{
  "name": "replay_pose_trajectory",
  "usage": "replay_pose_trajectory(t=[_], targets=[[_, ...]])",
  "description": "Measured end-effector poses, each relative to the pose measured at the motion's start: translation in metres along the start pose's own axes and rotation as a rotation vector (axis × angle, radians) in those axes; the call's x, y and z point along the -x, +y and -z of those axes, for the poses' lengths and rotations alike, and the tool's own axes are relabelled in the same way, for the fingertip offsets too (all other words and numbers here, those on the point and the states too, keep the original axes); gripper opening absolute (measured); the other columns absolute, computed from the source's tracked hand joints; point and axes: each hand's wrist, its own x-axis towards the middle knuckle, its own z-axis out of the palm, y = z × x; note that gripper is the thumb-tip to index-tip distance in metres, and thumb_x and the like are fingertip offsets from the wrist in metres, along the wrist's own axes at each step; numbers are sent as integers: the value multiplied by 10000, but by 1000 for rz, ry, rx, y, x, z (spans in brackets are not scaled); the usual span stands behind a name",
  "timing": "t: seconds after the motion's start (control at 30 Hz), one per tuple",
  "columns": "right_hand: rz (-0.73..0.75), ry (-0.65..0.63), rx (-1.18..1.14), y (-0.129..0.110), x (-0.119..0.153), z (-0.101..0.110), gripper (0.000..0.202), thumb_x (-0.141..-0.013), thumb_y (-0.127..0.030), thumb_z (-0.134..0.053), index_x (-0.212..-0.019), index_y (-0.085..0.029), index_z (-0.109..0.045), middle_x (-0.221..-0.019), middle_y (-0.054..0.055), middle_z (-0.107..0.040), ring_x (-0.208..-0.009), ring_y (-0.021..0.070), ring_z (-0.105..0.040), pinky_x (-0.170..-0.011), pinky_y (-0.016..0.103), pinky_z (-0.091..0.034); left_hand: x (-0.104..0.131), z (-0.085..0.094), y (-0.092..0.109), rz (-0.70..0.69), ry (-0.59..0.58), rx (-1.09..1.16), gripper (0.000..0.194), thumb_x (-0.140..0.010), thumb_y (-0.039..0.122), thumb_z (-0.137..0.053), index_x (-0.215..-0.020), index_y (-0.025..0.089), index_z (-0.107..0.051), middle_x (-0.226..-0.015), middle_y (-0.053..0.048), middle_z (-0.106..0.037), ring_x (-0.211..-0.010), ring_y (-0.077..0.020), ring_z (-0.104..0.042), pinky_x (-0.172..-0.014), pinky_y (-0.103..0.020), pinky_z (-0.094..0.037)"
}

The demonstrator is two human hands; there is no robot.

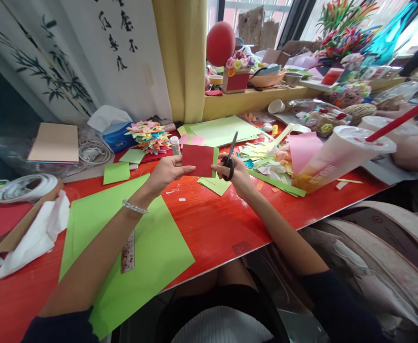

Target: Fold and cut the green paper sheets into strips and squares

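Note:
Above the red table, my left hand (170,170) pinches the left side of a red paper square (198,160). A green paper strip (215,158) shows along the square's right edge. My right hand (238,175) holds black-handled scissors (229,161), blades pointing up, while its thumb and finger also touch the paper's right edge. Whether the blades are parted is hard to make out. Below the square lie small green paper pieces (216,186). Under my left forearm, a large green sheet (158,238) carries a patterned ruler (127,253).
Paper scraps (266,157) spread right of my hands, beside a tilted drink cup (332,159) with a red straw. A glue stick (175,146) stands behind the square near folded paper pieces (148,136). Another person's arm (414,147) rests at the right. A bag (380,257) sits below the table edge.

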Motion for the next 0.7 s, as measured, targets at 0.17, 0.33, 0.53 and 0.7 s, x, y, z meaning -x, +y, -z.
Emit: replay_pose_trajectory(t=[0.17,0.33,0.53,0.7], targets=[[22,9,22,1,0,1,413,-650,-387,-789,-927,-219,-534,-625,-61,-532,-526,90,-471,-498,271,-321,1,3,-1,-13,-40,-61,376,-692,392,-770,-976,153,-713,-621,2,-520,-511,-74,-304,-470,-254,-213],[31,15,19,-2,0,1,411,-641,-388,-795,-926,-217,-553,-621,-61,-519,-527,91,-468,-503,276,-326,0,6,-2,-32,-65,-82,366,-700,411,-765,-973,173,-715,-681,-21,-571,-511,-74,-311,-466,-253,-217],[67,7,27,1,0,3,389,-664,-362,-786,-944,-218,-556,-641,-56,-544,-533,91,-474,-496,270,-344,2,7,3,-10,-68,-126,323,-700,402,-769,-931,181,-728,-643,-1,-552,-494,-61,-317,-449,-239,-237],[66,0,61,1,0,4,401,-667,-383,-781,-956,-227,-551,-681,-46,-565,-542,94,-485,-491,271,-356,5,5,9,5,-67,-129,327,-702,364,-766,-962,168,-738,-704,-30,-665,-583,-98,-541,-527,-229,-425]])
